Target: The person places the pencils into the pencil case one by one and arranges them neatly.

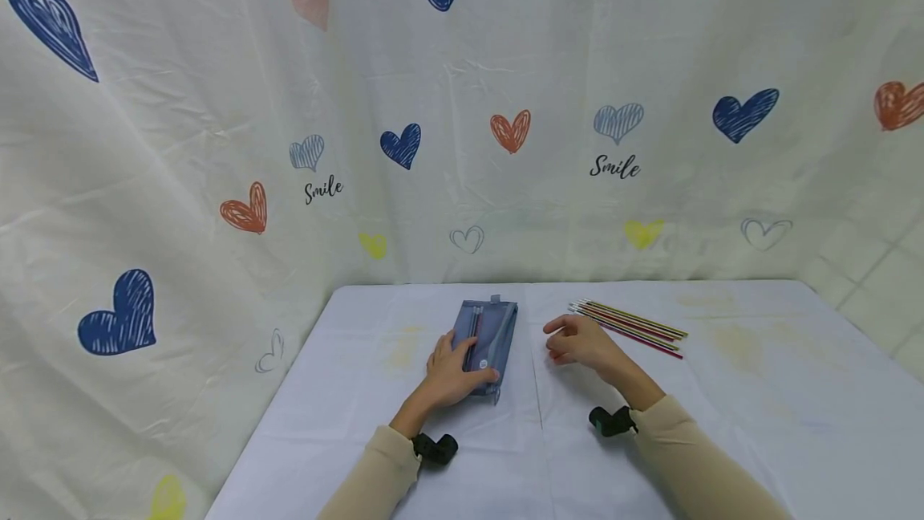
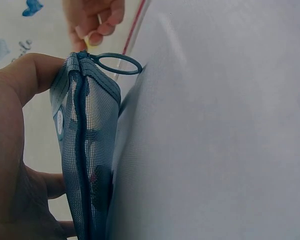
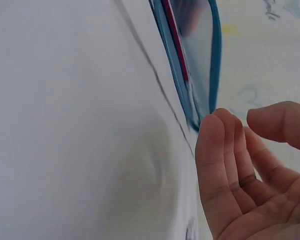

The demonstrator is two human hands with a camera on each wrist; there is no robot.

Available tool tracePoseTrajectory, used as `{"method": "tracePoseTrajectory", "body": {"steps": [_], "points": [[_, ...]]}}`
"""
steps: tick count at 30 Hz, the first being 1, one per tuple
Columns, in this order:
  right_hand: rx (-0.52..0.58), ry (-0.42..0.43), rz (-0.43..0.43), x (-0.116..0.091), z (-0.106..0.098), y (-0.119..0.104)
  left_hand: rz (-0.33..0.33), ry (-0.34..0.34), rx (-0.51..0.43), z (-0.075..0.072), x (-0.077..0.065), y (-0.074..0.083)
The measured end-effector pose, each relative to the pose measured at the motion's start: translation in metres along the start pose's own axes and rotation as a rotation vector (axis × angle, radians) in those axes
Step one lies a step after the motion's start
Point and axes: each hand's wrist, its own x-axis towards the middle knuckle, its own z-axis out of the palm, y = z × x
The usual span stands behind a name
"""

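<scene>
A flat blue-grey pencil case [image 1: 500, 327] with mesh and see-through panels lies on the table. My left hand [image 1: 449, 375] holds it at the near left part, thumb near one corner and fingers bent against it. In the left wrist view, the zipper pull loop [image 2: 113, 54] sticks out at the case's end. Slim pencils [image 1: 475, 326] show through its panel. To the right, my right hand [image 1: 586, 343] hovers over the table with loosely bent fingers and nothing in them. Just beyond it lie several striped pencils [image 1: 635, 321], partly hidden by that hand.
A white cloth covers the table [image 1: 758, 424]; a crease runs down its middle between the hands. Behind the far edge hangs a pale curtain [image 1: 549, 46] printed with hearts. A dark camera mount sits at each wrist.
</scene>
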Motion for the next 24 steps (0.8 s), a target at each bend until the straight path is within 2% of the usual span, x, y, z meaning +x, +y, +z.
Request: {"method": "tracePoseTrajectory", "body": {"steps": [4, 12, 19, 24], "points": [[-0.039, 0.037, -0.061, -0.005, -0.026, 0.011, 0.007, -0.005, -0.002, 0.001, 0.001, 0.000], [-0.157, 0.121, -0.083, -0.006, -0.069, 0.033, 0.007, -0.009, 0.003, 0.000, 0.000, 0.000], [-0.337, 0.199, -0.100, -0.006, -0.090, 0.042, 0.008, -0.008, 0.002, -0.001, 0.000, 0.000], [-0.484, 0.246, -0.155, -0.006, -0.098, 0.048, -0.001, -0.007, -0.001, -0.001, 0.000, 0.000]]}}
